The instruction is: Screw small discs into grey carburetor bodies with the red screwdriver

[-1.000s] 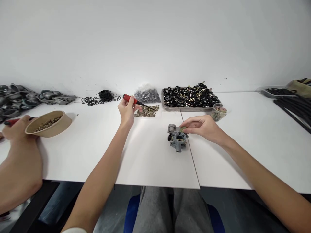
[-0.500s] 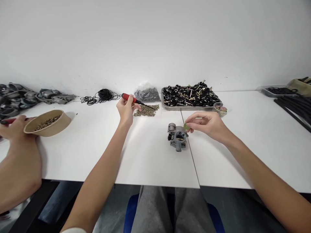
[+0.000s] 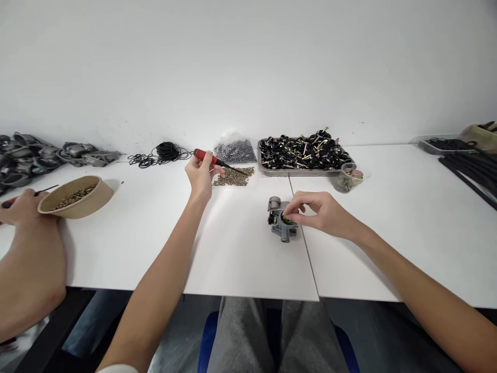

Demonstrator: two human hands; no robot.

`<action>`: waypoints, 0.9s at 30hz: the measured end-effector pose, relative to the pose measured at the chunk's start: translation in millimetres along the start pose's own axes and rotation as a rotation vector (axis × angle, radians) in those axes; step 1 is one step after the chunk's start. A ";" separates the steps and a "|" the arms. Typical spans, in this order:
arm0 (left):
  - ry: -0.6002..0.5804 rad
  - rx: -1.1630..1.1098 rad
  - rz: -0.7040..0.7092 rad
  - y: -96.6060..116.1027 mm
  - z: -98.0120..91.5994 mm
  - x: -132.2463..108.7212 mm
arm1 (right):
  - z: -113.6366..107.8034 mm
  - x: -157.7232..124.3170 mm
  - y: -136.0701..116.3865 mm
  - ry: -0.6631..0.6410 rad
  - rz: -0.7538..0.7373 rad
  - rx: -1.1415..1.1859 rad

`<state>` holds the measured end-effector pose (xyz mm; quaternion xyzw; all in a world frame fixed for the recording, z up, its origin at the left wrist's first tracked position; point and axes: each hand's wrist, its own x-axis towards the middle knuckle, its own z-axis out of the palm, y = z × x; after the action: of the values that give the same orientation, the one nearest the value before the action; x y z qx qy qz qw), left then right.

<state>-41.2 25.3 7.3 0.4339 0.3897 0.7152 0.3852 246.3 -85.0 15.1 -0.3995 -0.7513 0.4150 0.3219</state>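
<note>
My left hand point(image 3: 201, 175) is closed round a red-handled screwdriver point(image 3: 212, 160), whose dark tip points right over a small heap of brass screws point(image 3: 234, 177). My right hand point(image 3: 318, 211) pinches a small green disc point(image 3: 288, 220) and presses it into the round bore of a grey metal carburettor body point(image 3: 281, 224) that stands on the white table point(image 3: 240, 243). The fingertips cover part of the disc.
A metal tray of black and brass parts point(image 3: 301, 154), a bag of dark screws point(image 3: 235, 151), a small clear cup point(image 3: 348, 178), black O-rings point(image 3: 163, 154) and grey castings point(image 3: 42, 158) line the back. Another person's hand point(image 3: 21, 207) holds a tool by a brown bowl point(image 3: 75, 197). Black hoses point(image 3: 471, 171) lie far right.
My right hand lifted the green disc slightly, then lowered it into the carburettor's bore. My left hand has stayed put with the screwdriver.
</note>
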 end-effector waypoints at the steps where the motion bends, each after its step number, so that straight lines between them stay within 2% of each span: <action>1: -0.001 -0.002 0.002 0.2 0.0 -0.2 | -0.1 -0.1 -0.4 -0.015 -0.003 -0.011; 10: -0.029 -0.002 0.026 2.3 0.7 -2.3 | 1.7 0.8 -1.9 -0.041 0.038 -0.002; 19: -0.021 -0.027 0.007 7.3 4.9 -5.2 | 3.7 6.1 11.4 -0.030 0.109 0.115; 22: -0.050 -0.044 0.008 12.1 11.6 -11.4 | 1.2 10.3 19.9 0.060 0.133 0.147; 27: -0.175 -0.063 -0.041 14.9 28.8 -29.9 | -2.4 23.9 54.8 0.306 0.116 -0.090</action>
<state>-8.0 -0.8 20.3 0.4744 0.3409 0.6783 0.4457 255.2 -45.0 -28.5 -0.5149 -0.6869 0.3333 0.3899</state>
